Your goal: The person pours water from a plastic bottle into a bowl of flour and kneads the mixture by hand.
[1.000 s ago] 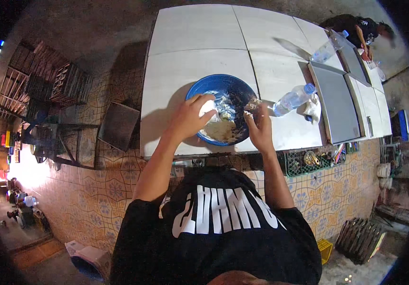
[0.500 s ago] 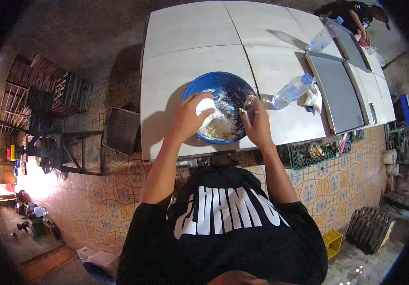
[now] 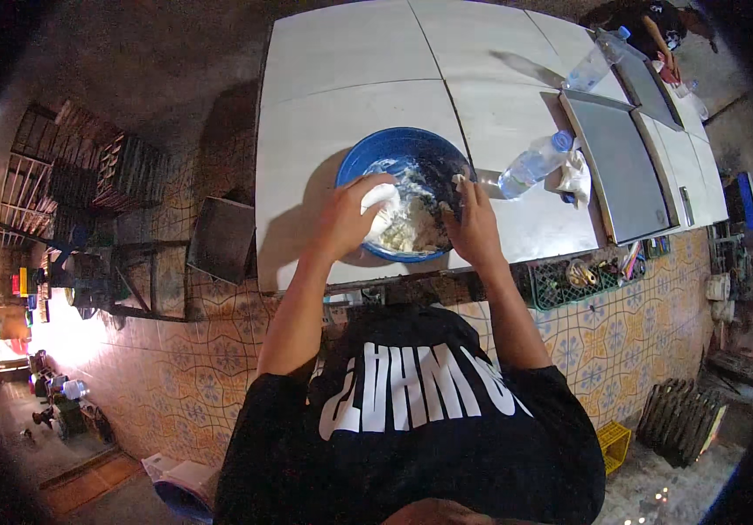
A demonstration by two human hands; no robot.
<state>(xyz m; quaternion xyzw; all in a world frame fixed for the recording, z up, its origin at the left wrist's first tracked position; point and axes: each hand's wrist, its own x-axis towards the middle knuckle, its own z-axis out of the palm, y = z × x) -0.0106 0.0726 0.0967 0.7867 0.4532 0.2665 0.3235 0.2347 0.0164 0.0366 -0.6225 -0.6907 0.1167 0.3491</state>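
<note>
A deep blue bowl (image 3: 394, 138) stands on the white tiled table, with pale, crumbly dough mixture (image 3: 407, 223) and loose white flour inside. At its left rim my left hand (image 3: 348, 217) is closed around a smooth white rounded thing (image 3: 378, 198), whose kind I cannot make out. On the opposite side, my right hand (image 3: 476, 229) reaches over the rim with thumb and fingers apart. Bits of dough cling to its fingertips. A clear bottle with a blue cap (image 3: 530, 171) leans to the right of the bowl, beside a crumpled white bag (image 3: 576, 181).
Grey metal trays (image 3: 615, 166) lie on the table's right part, near another clear bottle (image 3: 588, 70). Below the front edge is a green crate (image 3: 569, 284) with mixed items. A co-worker (image 3: 657, 31) stands at the far right corner. Wooden crates (image 3: 127, 175) stack at left.
My right hand has shifted slightly down and inward at the bowl's right side. My left hand keeps the white thing, tilted a little lower over the mixture.
</note>
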